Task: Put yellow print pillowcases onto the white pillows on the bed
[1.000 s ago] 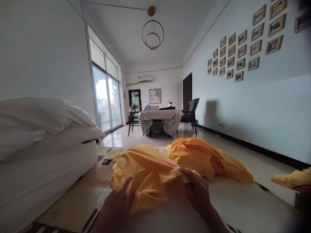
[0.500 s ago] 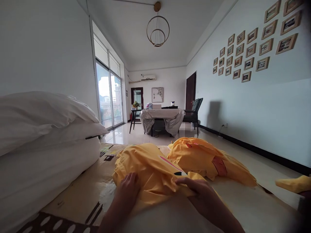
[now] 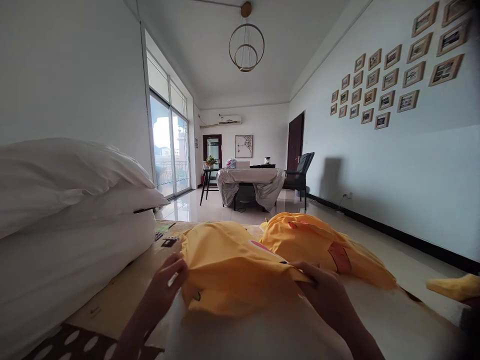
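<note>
A yellow pillowcase (image 3: 228, 255) with a printed pink and dark design is stretched in front of me, over the near end of a whitish, blurred, soft-looking form (image 3: 240, 335). At its left edge, my left hand (image 3: 170, 272) pinches the fabric between closed fingers. My right hand (image 3: 315, 277) grips the opposite edge, thumb and fingers pressed on the cloth. Between the hands the near edge is pulled taut and slightly raised. Just beyond my right hand lies a second, rumpled yellow cloth (image 3: 300, 237) with an orange-red patch.
White stuffed pillows (image 3: 75, 215) are stacked high on the left. Beneath the work is a patterned beige mat (image 3: 112, 295). Another yellow piece (image 3: 453, 287) shows at the right edge. Farther off stand a covered table (image 3: 251, 175) and a dark chair (image 3: 302, 170).
My left hand has moved left and slightly up, drawing the pillowcase's edge outward. The cloth between the hands has gone from bunched to stretched. My right hand keeps its grip, shifted slightly right.
</note>
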Demonstrator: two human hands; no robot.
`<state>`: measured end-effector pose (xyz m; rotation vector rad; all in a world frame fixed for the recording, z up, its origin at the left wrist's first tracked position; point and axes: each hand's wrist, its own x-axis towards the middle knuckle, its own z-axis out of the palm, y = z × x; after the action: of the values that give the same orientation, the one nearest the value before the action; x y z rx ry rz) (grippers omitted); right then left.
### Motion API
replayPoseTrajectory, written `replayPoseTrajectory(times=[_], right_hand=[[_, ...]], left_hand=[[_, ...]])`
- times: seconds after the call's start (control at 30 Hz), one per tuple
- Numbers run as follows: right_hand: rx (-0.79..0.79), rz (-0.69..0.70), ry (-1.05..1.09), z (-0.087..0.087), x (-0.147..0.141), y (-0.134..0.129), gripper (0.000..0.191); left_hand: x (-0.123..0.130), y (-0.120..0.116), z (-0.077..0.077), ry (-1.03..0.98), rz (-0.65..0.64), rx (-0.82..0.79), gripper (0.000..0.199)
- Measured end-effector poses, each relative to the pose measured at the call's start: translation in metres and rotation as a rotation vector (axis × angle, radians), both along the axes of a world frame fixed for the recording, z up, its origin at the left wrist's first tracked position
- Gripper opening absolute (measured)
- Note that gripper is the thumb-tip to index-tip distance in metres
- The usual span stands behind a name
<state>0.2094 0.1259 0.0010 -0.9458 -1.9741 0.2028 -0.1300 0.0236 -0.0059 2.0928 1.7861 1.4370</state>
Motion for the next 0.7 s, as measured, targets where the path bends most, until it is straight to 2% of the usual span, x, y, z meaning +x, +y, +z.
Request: replayPoseTrajectory(times=[0.1, 0.2, 0.3, 0.43, 0.53, 0.6, 0.7], right_hand=[[0.082, -0.012, 0.017, 0.002, 0.003, 0.003, 0.022], [0.184, 0.056, 0.029, 0.003, 0.004, 0.003, 0.020], [0.116, 0.165, 0.020, 0.002, 0.002, 0.001, 0.019], [0.003, 0.151, 0.042, 0.001, -0.001, -0.003, 0.027], [-0.052, 0.172, 0.001, 0.002, -0.003, -0.006, 0.031], [-0.121, 0.222, -0.096, 0.003, -0.003, -0.008, 0.029], [-0.262, 0.366, -0.365, 0.004, -0.001, -0.010, 0.023]], left_hand=[[-0.017, -0.014, 0.007, -0.156, -0.013, 0.049, 0.032], [-0.023, -0.018, 0.005, -0.253, 0.018, 0.000, 0.032], [-0.023, -0.017, 0.002, -0.313, 0.026, -0.059, 0.036], [-0.020, -0.011, 0.002, -0.436, 0.085, -0.059, 0.041], [-0.013, -0.002, -0.003, -0.283, 0.151, -0.040, 0.037], [-0.004, 0.006, -0.011, -0.092, 0.124, -0.181, 0.030], [0.004, 0.015, -0.025, 0.146, 0.019, -0.449, 0.023]])
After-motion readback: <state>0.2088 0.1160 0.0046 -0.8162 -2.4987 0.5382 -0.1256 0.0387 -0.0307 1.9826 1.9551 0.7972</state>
